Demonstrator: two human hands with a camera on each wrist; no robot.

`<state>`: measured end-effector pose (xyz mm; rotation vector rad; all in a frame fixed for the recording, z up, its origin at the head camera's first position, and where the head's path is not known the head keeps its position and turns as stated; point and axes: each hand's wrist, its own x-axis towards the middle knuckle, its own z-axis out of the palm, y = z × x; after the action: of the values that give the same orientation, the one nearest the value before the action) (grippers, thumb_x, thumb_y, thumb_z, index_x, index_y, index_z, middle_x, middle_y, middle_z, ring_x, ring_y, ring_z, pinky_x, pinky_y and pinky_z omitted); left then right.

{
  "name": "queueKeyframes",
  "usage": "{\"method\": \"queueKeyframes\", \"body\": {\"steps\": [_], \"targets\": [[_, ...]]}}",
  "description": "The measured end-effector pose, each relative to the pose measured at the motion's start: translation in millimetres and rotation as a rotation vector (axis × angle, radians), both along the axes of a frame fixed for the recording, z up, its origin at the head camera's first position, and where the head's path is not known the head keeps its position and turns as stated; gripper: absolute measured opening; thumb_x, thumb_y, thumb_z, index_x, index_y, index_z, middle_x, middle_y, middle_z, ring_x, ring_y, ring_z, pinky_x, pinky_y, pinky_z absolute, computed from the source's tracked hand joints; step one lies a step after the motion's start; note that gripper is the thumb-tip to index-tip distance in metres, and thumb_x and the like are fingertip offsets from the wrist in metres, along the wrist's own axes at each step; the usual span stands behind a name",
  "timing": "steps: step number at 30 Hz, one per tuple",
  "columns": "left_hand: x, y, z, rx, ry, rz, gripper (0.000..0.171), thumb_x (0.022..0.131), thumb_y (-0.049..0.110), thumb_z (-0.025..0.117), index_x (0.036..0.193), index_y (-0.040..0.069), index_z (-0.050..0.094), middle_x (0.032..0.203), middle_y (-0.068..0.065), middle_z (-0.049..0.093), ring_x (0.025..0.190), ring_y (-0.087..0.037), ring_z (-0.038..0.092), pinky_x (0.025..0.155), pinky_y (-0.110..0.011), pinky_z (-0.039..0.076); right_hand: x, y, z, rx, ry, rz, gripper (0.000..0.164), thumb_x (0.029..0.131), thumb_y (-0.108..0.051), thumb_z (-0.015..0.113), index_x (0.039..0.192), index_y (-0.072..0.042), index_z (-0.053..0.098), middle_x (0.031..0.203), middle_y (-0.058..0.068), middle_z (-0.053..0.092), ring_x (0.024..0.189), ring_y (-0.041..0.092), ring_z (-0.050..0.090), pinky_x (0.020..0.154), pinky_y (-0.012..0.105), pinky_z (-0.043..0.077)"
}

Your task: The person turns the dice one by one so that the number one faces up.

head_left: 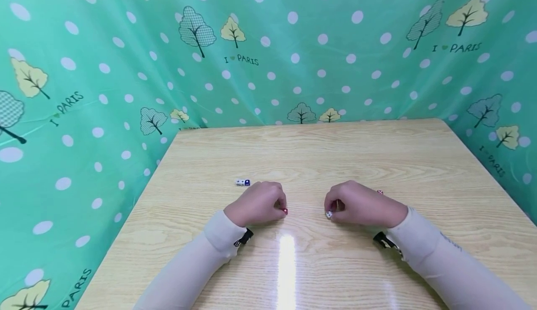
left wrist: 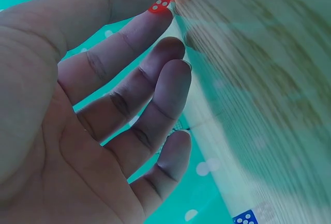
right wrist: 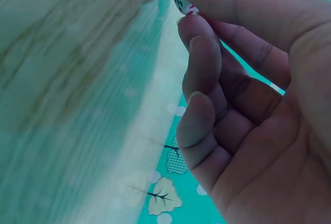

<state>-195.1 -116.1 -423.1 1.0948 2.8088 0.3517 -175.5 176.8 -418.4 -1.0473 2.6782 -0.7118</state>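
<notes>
My left hand (head_left: 261, 203) pinches a red die (head_left: 285, 211) between thumb and index finger, low over the wooden table. White pips show on this die's face in the left wrist view, and the other fingers are loosely bent below it. Across a short gap, my right hand (head_left: 356, 203) pinches a white die (head_left: 329, 214) with thumb and index finger. Dark pips and a red mark are visible on it in the right wrist view. Both hands are at about the same distance from me, and fingertips partly cover each die.
A blue die (head_left: 247, 182) lies against white dice (head_left: 239, 182) beyond my left hand. Another red die (head_left: 380, 192) shows just behind my right wrist, partly covered. The wooden table (head_left: 310, 151) ends at a green patterned cloth (head_left: 293, 86) at the back and sides.
</notes>
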Motion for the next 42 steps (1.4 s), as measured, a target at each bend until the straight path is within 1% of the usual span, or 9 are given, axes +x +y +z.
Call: {"method": "queueKeyframes", "body": {"steps": [6, 11, 16, 20, 24, 29, 31, 37, 42], "targets": [[1.9, 2, 1.5, 0.016, -0.038, -0.005, 0.01, 0.087, 0.027, 0.081, 0.078, 0.029, 0.076, 0.084, 0.015, 0.064, 0.076, -0.003, 0.057, 0.076, -0.025, 0.05, -4.8, 4, -5.4, -0.023, -0.067, -0.01, 0.016, 0.085, -0.012, 0.081, 0.082, -0.025, 0.072, 0.076, -0.014, 0.064, 0.07, 0.005, 0.056, 0.065, 0.023, 0.05], [3.2, 5, 0.6, 0.015, -0.038, -0.026, 0.008, 0.086, 0.027, 0.081, 0.079, 0.028, 0.077, 0.084, 0.014, 0.066, 0.076, -0.003, 0.057, 0.076, -0.024, 0.049, -9.0, 8, -12.0, -0.035, -0.101, -0.019, 0.017, 0.085, -0.014, 0.082, 0.081, -0.026, 0.07, 0.074, -0.015, 0.063, 0.069, 0.004, 0.056, 0.064, 0.022, 0.05], [4.0, 7, -0.1, 0.007, -0.055, -0.03, 0.008, 0.086, 0.027, 0.081, 0.08, 0.029, 0.077, 0.086, 0.013, 0.067, 0.077, -0.003, 0.057, 0.076, -0.024, 0.05, -10.6, 10, -14.2, -0.026, -0.129, -0.033, 0.018, 0.084, -0.015, 0.082, 0.082, -0.026, 0.069, 0.074, -0.014, 0.062, 0.069, 0.004, 0.056, 0.063, 0.023, 0.05], [5.1, 8, -0.3, 0.001, -0.054, -0.028, 0.009, 0.087, 0.028, 0.081, 0.079, 0.03, 0.076, 0.086, 0.013, 0.067, 0.077, -0.002, 0.057, 0.077, -0.024, 0.049, -10.7, 11, -13.1, -0.021, -0.147, -0.028, 0.017, 0.084, -0.015, 0.083, 0.084, -0.026, 0.07, 0.076, -0.014, 0.063, 0.07, 0.005, 0.057, 0.064, 0.023, 0.051], [5.8, 9, -1.5, 0.012, -0.038, -0.042, 0.01, 0.087, 0.029, 0.081, 0.079, 0.03, 0.076, 0.086, 0.013, 0.067, 0.076, -0.002, 0.056, 0.075, -0.023, 0.049, -9.7, 12, -9.4, -0.012, -0.133, -0.03, 0.015, 0.083, -0.016, 0.083, 0.085, -0.025, 0.071, 0.077, -0.013, 0.064, 0.071, 0.006, 0.058, 0.065, 0.024, 0.051], [7.1, 12, -3.7, 0.027, -0.026, -0.06, 0.008, 0.088, 0.029, 0.08, 0.081, 0.029, 0.076, 0.088, 0.012, 0.066, 0.077, -0.003, 0.055, 0.073, -0.022, 0.048, -6.9, 10, -5.2, 0.007, -0.079, -0.049, 0.014, 0.083, -0.019, 0.084, 0.086, -0.025, 0.071, 0.076, -0.014, 0.062, 0.071, 0.007, 0.057, 0.065, 0.024, 0.049], [8.1, 13, -4.8, 0.039, -0.035, -0.054, 0.008, 0.088, 0.028, 0.08, 0.082, 0.028, 0.076, 0.091, 0.011, 0.065, 0.078, -0.004, 0.055, 0.073, -0.022, 0.047, -5.6, 8, -4.1, 0.013, -0.054, -0.055, 0.014, 0.083, -0.019, 0.084, 0.086, -0.025, 0.071, 0.077, -0.014, 0.062, 0.072, 0.008, 0.057, 0.066, 0.024, 0.049], [11.9, 15, -6.0, 0.082, -0.08, -0.02, 0.006, 0.087, 0.026, 0.081, 0.083, 0.025, 0.077, 0.1, 0.008, 0.059, 0.086, -0.008, 0.054, 0.078, -0.023, 0.046, -2.2, 4, -2.3, 0.027, 0.002, -0.058, 0.013, 0.083, -0.017, 0.083, 0.084, -0.025, 0.072, 0.079, -0.014, 0.062, 0.072, 0.01, 0.058, 0.066, 0.024, 0.049], [13.7, 17, -6.2, 0.096, -0.091, 0.01, 0.008, 0.086, 0.026, 0.081, 0.081, 0.026, 0.075, 0.1, 0.009, 0.057, 0.085, -0.009, 0.052, 0.076, -0.023, 0.045, -1.3, 2, -4.3, 0.046, 0.019, -0.054, 0.016, 0.083, -0.017, 0.084, 0.082, -0.027, 0.071, 0.078, -0.014, 0.061, 0.072, 0.008, 0.057, 0.066, 0.023, 0.048]]}}
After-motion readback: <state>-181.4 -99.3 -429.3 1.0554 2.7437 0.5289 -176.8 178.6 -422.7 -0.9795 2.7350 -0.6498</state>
